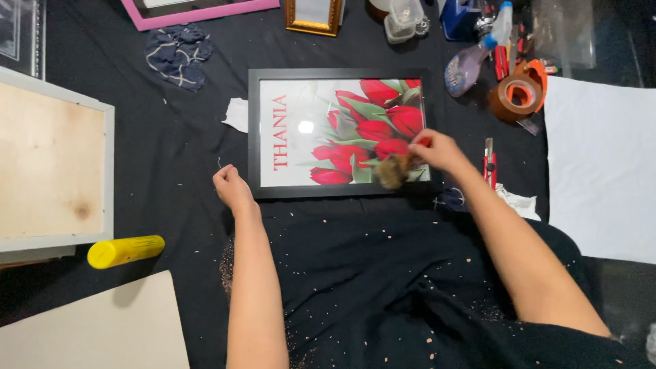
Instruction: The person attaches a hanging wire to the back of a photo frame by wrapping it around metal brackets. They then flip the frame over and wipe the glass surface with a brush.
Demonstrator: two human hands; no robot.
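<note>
A black picture frame (253, 130) lies flat on the black cloth, holding a print of red tulips under glass. My right hand (441, 150) grips a small brush with a red handle, and its brown bristles (393, 171) rest on the glass near the frame's lower right corner. My left hand (232, 188) is closed in a loose fist, resting on the cloth just outside the frame's lower left corner, holding nothing.
A white-framed wooden panel (51, 160) lies at left, a yellow tube (125, 251) below it, a beige board (102, 328) at lower left. A tape dispenser (518, 92), spray bottle (471, 58), red cutter (489, 164) and white sheet (601, 164) sit at right. Pink frame (198, 14) and gold frame (314, 17) lie beyond.
</note>
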